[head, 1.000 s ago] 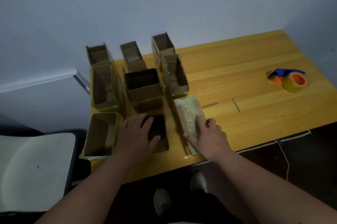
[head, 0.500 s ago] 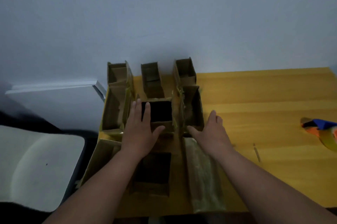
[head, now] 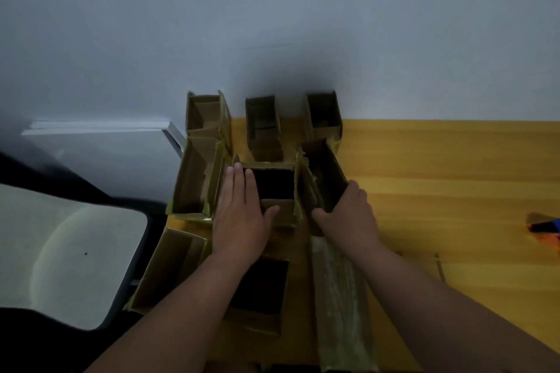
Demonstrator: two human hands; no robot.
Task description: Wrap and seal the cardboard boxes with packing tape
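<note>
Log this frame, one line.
left hand: flat on middle open box | right hand: gripping neighbouring open box | tape dispenser: untouched

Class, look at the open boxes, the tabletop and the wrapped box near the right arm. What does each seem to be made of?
Open boxes: brown cardboard, matte, with thin folded walls and yellowish tape on the edges. Tabletop: wood or wood-look laminate, smooth, with grain lines running lengthwise. Wrapped box: probably cardboard under clear packing tape, judging by its pale, wrinkled sheen.

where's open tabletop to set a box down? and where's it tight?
Free: the bare table from the right hand across to the tape dispenser, back to the wall. Crowded: the open boxes on the left, both hands among them; the left hand covers one.
</note>
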